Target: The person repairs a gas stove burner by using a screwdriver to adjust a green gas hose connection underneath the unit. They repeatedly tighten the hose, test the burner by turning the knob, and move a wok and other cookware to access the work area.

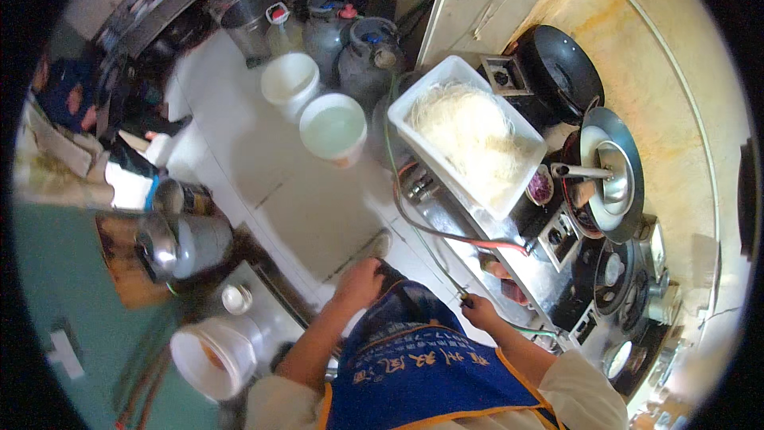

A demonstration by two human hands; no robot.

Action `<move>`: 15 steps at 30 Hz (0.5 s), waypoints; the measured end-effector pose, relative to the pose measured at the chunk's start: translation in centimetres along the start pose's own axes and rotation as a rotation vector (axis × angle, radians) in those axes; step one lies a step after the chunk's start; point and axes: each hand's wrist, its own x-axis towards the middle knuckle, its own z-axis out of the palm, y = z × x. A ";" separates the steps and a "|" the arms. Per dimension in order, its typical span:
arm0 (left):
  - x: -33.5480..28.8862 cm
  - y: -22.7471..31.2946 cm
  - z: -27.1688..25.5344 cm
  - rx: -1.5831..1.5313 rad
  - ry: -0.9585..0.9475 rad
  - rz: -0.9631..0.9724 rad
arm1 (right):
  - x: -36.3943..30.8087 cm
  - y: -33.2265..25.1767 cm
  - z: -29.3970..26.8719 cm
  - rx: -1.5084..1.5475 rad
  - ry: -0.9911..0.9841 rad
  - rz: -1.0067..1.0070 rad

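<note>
My right hand (pixel 483 313) is closed around the dark end fitting of a thin green hose (pixel 444 274), in front of the stove counter. The hose runs up past the counter's front edge, and a green length also shows behind the hand. My left hand (pixel 360 283) is curled closed beside the dark upper part of my blue apron (pixel 422 358). Its fingertips are hidden, and I cannot see what, if anything, they hold. Ahead of the right hand, a white rectangular tub (pixel 407 109) heaped with pale thin noodles (pixel 469 131) rests on the counter.
Two white buckets, one a water-filled bucket (pixel 344 143), stand on the tiled floor near gas cylinders (pixel 370 52). Woks, including a black wok (pixel 561 68), and a ladle (pixel 585 171) line the right counter. A red-brown hose (pixel 454 236) crosses its front. White tubs (pixel 211 362) stand left.
</note>
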 end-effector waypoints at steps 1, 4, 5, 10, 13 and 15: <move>1.4 -1.4 -1.6 0.080 -0.025 -0.007 | 0.8 1.3 0.6 0.010 -0.049 0.136; 7.6 -1.7 -7.7 0.301 -0.125 -0.053 | 1.7 3.4 1.7 -0.228 -0.192 0.396; 9.8 -2.3 -9.4 0.364 -0.147 -0.038 | 1.9 4.0 1.9 -0.136 -0.265 0.462; 25.0 -5.5 -16.5 0.403 -0.036 -0.037 | 2.6 0.5 3.3 -0.002 -0.248 0.567; 39.9 -4.9 -21.7 0.189 0.086 -0.013 | 2.2 -2.9 4.0 0.021 -0.146 0.449; 51.8 -5.3 -24.3 0.297 0.124 -0.014 | 2.2 -4.8 4.8 -0.031 -0.209 0.444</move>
